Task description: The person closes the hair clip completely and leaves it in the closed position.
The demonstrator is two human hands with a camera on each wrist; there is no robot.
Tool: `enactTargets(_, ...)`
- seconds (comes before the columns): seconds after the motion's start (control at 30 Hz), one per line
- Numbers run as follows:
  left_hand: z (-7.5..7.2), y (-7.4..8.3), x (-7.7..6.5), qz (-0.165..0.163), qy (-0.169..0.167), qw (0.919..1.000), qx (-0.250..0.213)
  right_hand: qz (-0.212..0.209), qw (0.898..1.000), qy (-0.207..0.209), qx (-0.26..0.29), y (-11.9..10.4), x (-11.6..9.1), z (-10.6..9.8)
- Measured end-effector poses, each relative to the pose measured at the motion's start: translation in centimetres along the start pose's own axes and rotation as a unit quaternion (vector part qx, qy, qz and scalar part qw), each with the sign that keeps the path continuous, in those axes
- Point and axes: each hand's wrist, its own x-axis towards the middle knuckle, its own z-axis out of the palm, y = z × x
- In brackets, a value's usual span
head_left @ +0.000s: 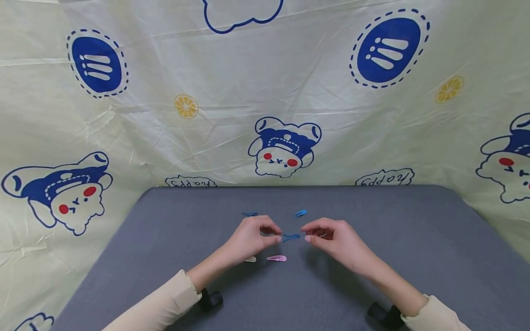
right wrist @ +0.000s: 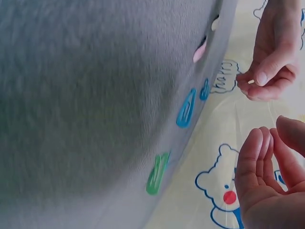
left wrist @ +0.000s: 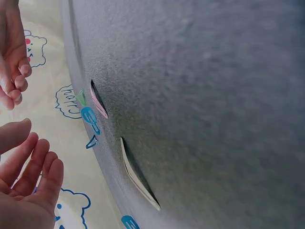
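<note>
Over the grey table, my left hand (head_left: pixel 256 235) and right hand (head_left: pixel 333 236) face each other, fingers bent loosely and thumbs apart from the fingertips. Neither shows anything in its grasp. Between their fingertips in the head view appears a blue hair clip (head_left: pixel 291 237). Below the left hand are a pink snap clip (head_left: pixel 276 258) and a cream clip (head_left: pixel 250 259), the latter partly hidden by that hand. Beyond the hands lie a dark blue clip (head_left: pixel 250 214) and a brighter blue clip (head_left: pixel 301 213). The right wrist view also has a green clip (right wrist: pixel 157 174).
The grey tabletop (head_left: pixel 165 230) reaches back to a pale printed curtain (head_left: pixel 223 147) with bears and orange slices. A dark band (head_left: pixel 211 300) sits on the left wrist, and another (head_left: pixel 385 316) on the right.
</note>
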Motion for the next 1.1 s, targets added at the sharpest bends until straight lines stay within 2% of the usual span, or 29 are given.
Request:
enactTargets(0.13, 0.5, 0.1, 0.7, -0.003, 0.007, 1.0000, 0.005, -0.003, 0.999, 0.001, -0.032, 0.1, 0.1, -1.0)
enactTargets(0.33, 1.2, 0.5, 1.9, -0.006, 0.006, 0.9999, 0.007, -0.029, 0.997, -0.005, -0.073, 0.6, 0.6, -2.4)
enactTargets(0.63, 1.9, 0.7, 3.1, -0.034, 0.000, 0.9994, -0.005, -0.050, 0.994, -0.023, -0.091, 2.1, 1.6, -3.7)
enactTargets(1.1, 2.7, 0.2, 5.0, -0.043, -0.032, 0.9985, 0.010, -0.057, 0.989, -0.067, -0.122, 4.5, 2.9, -5.2)
